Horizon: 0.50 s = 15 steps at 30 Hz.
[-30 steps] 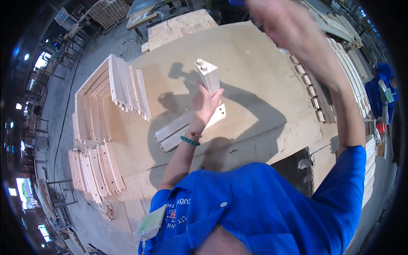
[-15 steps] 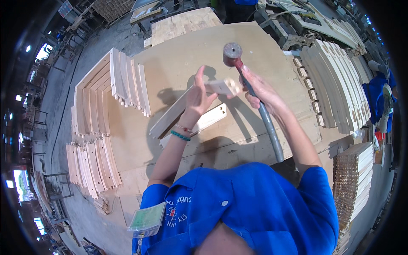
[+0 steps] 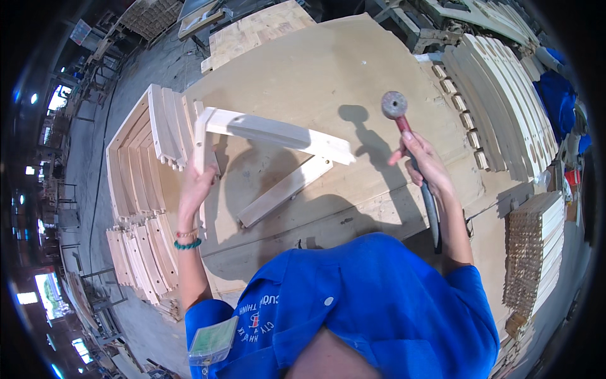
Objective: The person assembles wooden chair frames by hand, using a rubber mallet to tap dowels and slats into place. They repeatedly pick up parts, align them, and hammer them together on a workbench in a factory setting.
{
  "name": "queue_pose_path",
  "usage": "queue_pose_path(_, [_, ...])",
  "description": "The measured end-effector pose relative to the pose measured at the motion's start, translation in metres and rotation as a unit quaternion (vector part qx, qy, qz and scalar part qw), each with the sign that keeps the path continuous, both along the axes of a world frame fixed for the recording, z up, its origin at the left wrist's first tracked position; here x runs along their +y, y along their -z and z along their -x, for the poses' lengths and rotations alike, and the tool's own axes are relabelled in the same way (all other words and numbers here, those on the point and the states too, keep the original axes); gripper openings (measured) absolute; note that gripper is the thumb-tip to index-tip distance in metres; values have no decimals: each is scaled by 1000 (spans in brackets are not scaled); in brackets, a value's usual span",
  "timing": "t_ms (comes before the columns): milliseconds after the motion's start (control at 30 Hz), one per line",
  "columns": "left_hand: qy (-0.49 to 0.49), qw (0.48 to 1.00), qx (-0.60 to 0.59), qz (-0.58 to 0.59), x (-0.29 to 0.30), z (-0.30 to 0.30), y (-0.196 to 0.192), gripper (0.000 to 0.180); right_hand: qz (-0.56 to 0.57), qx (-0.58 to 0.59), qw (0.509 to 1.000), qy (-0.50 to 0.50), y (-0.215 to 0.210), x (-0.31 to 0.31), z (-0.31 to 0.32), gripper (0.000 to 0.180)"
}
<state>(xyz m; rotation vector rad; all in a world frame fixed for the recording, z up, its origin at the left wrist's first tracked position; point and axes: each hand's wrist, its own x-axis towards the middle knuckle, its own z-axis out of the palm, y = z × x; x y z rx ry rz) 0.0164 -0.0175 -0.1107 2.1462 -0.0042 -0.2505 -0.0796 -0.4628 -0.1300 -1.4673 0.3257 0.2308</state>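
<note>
The tan table (image 3: 315, 79) bears a wooden bar (image 3: 284, 194) and, apparently, curved slats (image 3: 499, 114).

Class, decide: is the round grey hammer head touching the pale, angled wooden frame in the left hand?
Apart. The head-camera view shows a strip of tan tabletop between the round grey hammer head and the pale, angled wooden frame.
</note>
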Motion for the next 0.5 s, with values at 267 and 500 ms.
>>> queue_pose_path(267, [-23, 955, -204, -214, -12, 44, -19, 38, -29, 33, 997, 68, 35, -27, 35, 35])
queue_pose_path(500, [-1, 933, -237, -270, -31, 52, -29, 43, -14, 33, 999, 32, 42, -38, 52, 35])
